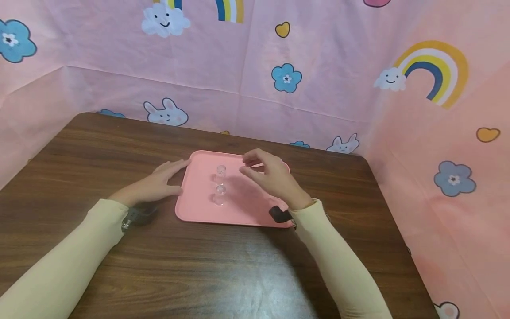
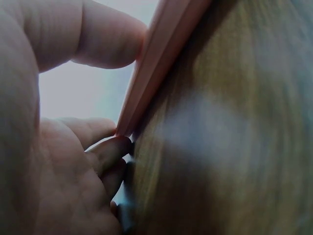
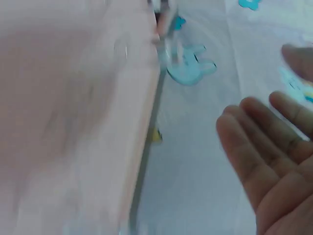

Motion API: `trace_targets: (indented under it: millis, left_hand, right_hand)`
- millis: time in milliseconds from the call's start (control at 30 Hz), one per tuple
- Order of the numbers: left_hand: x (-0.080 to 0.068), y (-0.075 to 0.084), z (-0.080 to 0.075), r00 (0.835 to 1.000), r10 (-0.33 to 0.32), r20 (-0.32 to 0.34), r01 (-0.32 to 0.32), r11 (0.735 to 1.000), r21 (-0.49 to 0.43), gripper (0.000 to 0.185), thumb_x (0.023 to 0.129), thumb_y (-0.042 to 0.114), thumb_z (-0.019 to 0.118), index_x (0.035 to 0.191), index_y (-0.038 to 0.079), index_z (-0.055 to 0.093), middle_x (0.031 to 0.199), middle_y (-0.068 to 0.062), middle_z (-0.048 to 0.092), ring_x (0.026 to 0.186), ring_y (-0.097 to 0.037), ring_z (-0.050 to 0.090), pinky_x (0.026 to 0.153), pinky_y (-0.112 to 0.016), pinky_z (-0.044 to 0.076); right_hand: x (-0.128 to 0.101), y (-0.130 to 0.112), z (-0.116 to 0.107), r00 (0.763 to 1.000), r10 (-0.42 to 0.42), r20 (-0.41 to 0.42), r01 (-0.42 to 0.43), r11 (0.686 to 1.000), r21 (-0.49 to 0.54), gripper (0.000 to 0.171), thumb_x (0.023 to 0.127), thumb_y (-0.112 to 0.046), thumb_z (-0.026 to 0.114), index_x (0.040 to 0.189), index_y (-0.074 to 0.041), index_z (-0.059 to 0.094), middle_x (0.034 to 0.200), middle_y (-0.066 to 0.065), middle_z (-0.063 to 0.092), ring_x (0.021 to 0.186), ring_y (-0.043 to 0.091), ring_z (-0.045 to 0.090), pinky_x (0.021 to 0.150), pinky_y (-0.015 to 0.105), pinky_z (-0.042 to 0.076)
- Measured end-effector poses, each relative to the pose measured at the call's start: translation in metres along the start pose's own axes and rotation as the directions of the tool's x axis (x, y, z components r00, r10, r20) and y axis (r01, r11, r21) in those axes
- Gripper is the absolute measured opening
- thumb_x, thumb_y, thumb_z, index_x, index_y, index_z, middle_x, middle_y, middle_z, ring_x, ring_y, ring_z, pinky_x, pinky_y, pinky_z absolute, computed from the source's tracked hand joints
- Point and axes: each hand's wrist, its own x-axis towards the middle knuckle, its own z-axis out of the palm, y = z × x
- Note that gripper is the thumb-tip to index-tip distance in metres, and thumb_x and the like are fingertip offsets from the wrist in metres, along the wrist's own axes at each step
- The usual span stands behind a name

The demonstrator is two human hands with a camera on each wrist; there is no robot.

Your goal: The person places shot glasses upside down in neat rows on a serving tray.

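Note:
A pink rectangular tray lies on the table. Two small clear cup-like pieces stand on it, one behind the other, left of its middle. Against the tray's left rim, my left hand rests with thumb and fingertips spread apart; the left wrist view shows them touching the pink rim. Over the tray's right half hovers my right hand, its fingers loosely bent and nothing between them. That hand and forearm hide part of the tray's right side. In the right wrist view, the tray is blurred.
The dark wood-grain table extends around the tray. Behind and to the right hangs a pink cloth printed with rainbows, flowers and bunnies. A small black device sits at my right wrist.

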Motion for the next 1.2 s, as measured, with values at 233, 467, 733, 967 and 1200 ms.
trace_targets:
  millis: [233, 467, 733, 967, 1200]
  left_hand:
    - [0.001, 0.0, -0.002, 1.0, 0.007, -0.001, -0.007, 1.0, 0.01, 0.085, 0.094, 0.027, 0.068, 0.163, 0.004, 0.024, 0.169, -0.024, 0.022, 0.156, -0.048, 0.008, 0.124, -0.068, 0.002]
    - [0.001, -0.001, -0.004, 1.0, 0.015, -0.006, -0.015, 1.0, 0.013, 0.085, 0.094, 0.027, 0.07, 0.163, 0.003, 0.026, 0.167, -0.025, 0.024, 0.156, -0.049, 0.01, 0.124, -0.069, 0.004]
    - [0.002, -0.005, -0.001, 0.999, 0.044, -0.014, -0.044, 0.999, 0.005, 0.085, 0.092, 0.024, 0.07, 0.162, 0.001, 0.027, 0.167, -0.026, 0.024, 0.156, -0.048, 0.011, 0.125, -0.067, 0.004]
    - [0.0, -0.003, 0.0, 1.0, 0.019, -0.01, -0.019, 1.0, 0.002, 0.085, 0.093, 0.024, 0.07, 0.162, 0.002, 0.026, 0.167, -0.027, 0.022, 0.155, -0.05, 0.008, 0.124, -0.068, 0.003]
    - [0.0, 0.0, -0.001, 1.0, 0.021, -0.002, -0.021, 1.0, -0.002, 0.085, 0.094, 0.025, 0.069, 0.163, 0.002, 0.025, 0.168, -0.026, 0.022, 0.156, -0.048, 0.009, 0.124, -0.067, 0.003]
  right_hand:
    - [-0.077, 0.025, -0.079, 0.996, 0.086, 0.027, -0.087, 0.995, 0.046, 0.039, 0.095, -0.018, 0.077, 0.131, -0.011, 0.062, 0.131, 0.005, 0.065, 0.122, 0.023, 0.064, 0.105, 0.045, 0.054]
    - [-0.143, 0.069, -0.118, 0.968, 0.225, 0.113, -0.229, 0.973, 0.019, 0.051, 0.09, -0.017, 0.082, 0.134, -0.006, 0.059, 0.133, 0.02, 0.062, 0.123, 0.04, 0.062, 0.101, 0.042, 0.056]
    - [-0.176, 0.092, -0.114, 0.958, 0.224, 0.179, -0.228, 0.974, 0.003, 0.054, 0.086, -0.016, 0.085, 0.132, -0.002, 0.06, 0.122, 0.011, 0.067, 0.11, 0.03, 0.067, 0.093, 0.038, 0.059]
    - [-0.176, 0.094, -0.107, 0.959, 0.212, 0.187, -0.216, 0.976, 0.001, 0.042, 0.088, -0.015, 0.083, 0.124, -0.005, 0.064, 0.109, 0.004, 0.071, 0.101, 0.026, 0.069, 0.087, 0.038, 0.061]
    - [-0.172, 0.092, -0.103, 0.969, 0.205, 0.141, -0.2, 0.978, -0.051, 0.025, 0.091, -0.013, 0.081, 0.112, -0.013, 0.069, 0.102, 0.0, 0.071, 0.096, 0.023, 0.07, 0.087, 0.032, 0.061]
